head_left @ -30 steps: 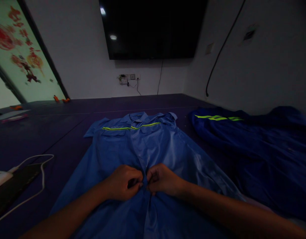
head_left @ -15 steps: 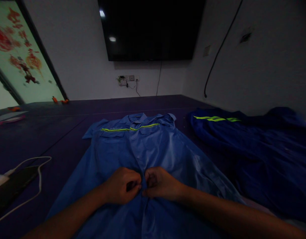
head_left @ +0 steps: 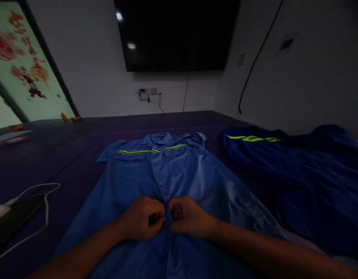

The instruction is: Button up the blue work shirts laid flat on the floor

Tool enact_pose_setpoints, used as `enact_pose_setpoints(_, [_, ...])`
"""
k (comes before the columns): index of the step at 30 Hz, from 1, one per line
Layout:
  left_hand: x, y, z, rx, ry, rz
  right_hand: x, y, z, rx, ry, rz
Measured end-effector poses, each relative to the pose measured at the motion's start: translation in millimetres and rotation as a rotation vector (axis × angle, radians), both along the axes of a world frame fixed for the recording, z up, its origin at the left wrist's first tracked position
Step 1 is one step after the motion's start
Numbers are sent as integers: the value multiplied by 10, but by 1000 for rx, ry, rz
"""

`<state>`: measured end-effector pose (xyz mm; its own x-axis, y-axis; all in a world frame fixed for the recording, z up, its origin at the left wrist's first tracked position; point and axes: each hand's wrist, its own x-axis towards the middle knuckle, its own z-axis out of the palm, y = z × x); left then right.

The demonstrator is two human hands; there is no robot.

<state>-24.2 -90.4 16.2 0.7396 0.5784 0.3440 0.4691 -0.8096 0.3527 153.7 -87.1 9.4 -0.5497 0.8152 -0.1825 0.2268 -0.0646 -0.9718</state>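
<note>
A light blue short-sleeved work shirt (head_left: 179,172) lies front side up before me, its collar pointing away and yellow-green stripes across the chest. My left hand (head_left: 145,217) pinches the cloth at the front placket, thumb against bent fingers. Close beside it, my right hand (head_left: 190,216) grips the placket's other side in a similar pinch. A small raised fold of the cloth stands between the two sets of fingertips. Whether a button is in the fingers is too dark to tell.
A darker blue garment (head_left: 283,170) with yellow-green stripes lies crumpled at right. On the left, a white cable (head_left: 46,209) runs over a dark flat object (head_left: 18,217). A large screen (head_left: 179,35) hangs on the far wall above the purple surface (head_left: 76,145).
Both hands stay at the same spot on the placket. The fingers of the right hand have shifted very slightly; the shirt lies as before.
</note>
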Motion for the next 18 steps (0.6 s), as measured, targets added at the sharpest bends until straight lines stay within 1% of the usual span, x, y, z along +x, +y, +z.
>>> enact_pose_setpoints(5, [0, 0, -2, 14, -6, -5, 0, -6, -6, 25, -9, 0])
enact_pose_setpoints(14, [3, 7, -2, -11, -6, -12, 21, 2, -38, 64, -17, -8])
enact_pose_setpoints(18, [2, 3, 6, 2, -18, -17, 23, 2, -31, 57, -14, 1])
